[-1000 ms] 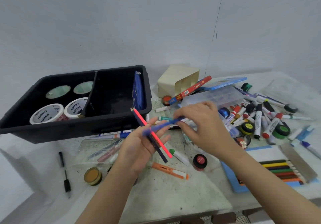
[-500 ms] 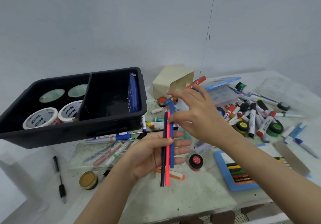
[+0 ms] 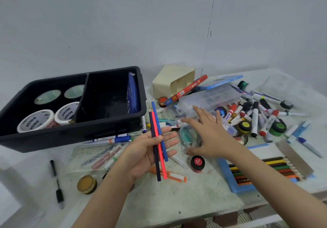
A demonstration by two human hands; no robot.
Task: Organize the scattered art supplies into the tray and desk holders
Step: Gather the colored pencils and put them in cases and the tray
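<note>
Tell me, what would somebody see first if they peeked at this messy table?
Probably the three pencils, dark blue, red and blue, that the left hand holds up in the middle. Next, the big heap of markers on the right, with the right hand spread open beside it. On the left sits a black tray with tape rolls inside.

I see the left hand point(image 3: 146, 155) and right hand point(image 3: 210, 137) bare and slim-fingered, the left forearm point(image 3: 106, 197) and right forearm point(image 3: 276, 180) bare too; the nails blur out.
</note>
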